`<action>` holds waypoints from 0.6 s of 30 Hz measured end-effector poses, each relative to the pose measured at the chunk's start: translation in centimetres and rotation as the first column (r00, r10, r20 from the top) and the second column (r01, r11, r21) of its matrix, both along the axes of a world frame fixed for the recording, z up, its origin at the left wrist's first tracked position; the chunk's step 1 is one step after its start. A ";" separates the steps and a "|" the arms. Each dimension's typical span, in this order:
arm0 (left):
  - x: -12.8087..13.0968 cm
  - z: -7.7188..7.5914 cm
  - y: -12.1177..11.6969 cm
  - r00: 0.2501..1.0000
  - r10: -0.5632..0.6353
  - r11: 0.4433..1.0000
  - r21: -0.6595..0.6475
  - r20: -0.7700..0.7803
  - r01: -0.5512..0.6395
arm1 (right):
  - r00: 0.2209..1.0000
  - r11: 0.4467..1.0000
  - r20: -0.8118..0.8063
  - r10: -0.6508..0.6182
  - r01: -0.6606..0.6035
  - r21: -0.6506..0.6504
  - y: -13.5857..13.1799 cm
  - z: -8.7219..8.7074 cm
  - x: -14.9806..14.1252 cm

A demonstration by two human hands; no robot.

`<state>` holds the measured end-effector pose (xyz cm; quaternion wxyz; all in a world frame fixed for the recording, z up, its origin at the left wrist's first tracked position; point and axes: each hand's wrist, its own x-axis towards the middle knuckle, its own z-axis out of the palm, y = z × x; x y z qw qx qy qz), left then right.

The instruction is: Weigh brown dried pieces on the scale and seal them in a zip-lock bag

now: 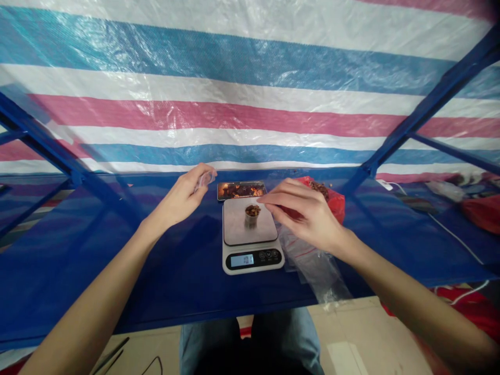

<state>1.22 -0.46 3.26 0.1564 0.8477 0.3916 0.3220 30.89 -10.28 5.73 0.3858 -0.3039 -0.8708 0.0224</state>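
My left hand is closed around a small clear plastic piece, perhaps a cup or lid, to the left of the scale. On the steel plate of a white digital scale stands a small cup heaped with brown dried pieces. The scale's display reads about 10.1. Just right of the cup, my right hand hovers over the plate's edge with thumb and fingers pinched together. Whatever lies between those fingertips is too small to make out.
Behind the scale lies a phone with a lit screen. A red plastic bag holding more brown pieces sits behind my right hand. Clear zip bags overhang the blue shelf's front edge. Blue posts and a striped sheet enclose the shelf.
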 end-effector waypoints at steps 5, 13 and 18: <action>-2.3 -3.0 1.2 0.985 0.062 0.996 0.070 -0.161 -0.051 | 0.978 0.931 0.087 -0.187 0.205 -0.303 -1.1 -3.8 1.7; -1.9 -3.7 1.1 0.980 0.121 0.989 0.106 -0.155 -0.105 | 0.979 0.883 -0.089 -0.185 0.126 -0.452 1.1 -5.4 -0.5; -0.3 -3.4 -0.6 0.996 -0.026 1.000 0.008 -0.083 0.027 | 0.981 0.896 -0.096 -0.168 0.111 -0.429 1.9 -5.5 -1.1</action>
